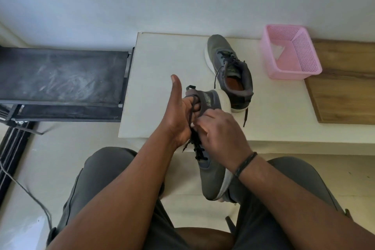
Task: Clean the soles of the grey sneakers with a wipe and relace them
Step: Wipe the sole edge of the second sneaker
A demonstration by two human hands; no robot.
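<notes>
— Knees (pixel 284 199) in grey trousers fill the bottom of the frame, with two bare forearms above them. What do the hands hold?

— One grey sneaker (pixel 211 176), in the lower centre. Its toe points down toward the person, between the knees, and its heel is up near the table (pixel 158 63) edge. The white sole faces right.

— And the left hand (pixel 178 115)?

— It is at the collar of this sneaker, on the left side. The thumb stands straight up and free. The other fingers go round the collar and the dark lace (pixel 192 113) passes over them, so this hand grips the shoe and lace together.

— The right hand (pixel 219 132)?

— It lies over the tongue area, fingers curled down, and the fingertips pinch the lace near the top eyelets. A dark cord band (pixel 245 163) is on that wrist. The lower eyelets are already laced in crosses.

— Where is the second sneaker (pixel 229 71)?

— It is on the white table, right of centre, upright on its sole, toe toward the wall. Its laces hang loose and one end falls over the table's front edge.

— Anything else?

— A pink basket (pixel 304 67) stands at the upper right, partly on the table and partly on a wooden board (pixel 345 91). Something white lies inside it; I cannot tell what it is. At the left is a dark folding frame (pixel 60 75), and a grey cable (pixel 26 191) runs over the floor at the lower left.
</notes>
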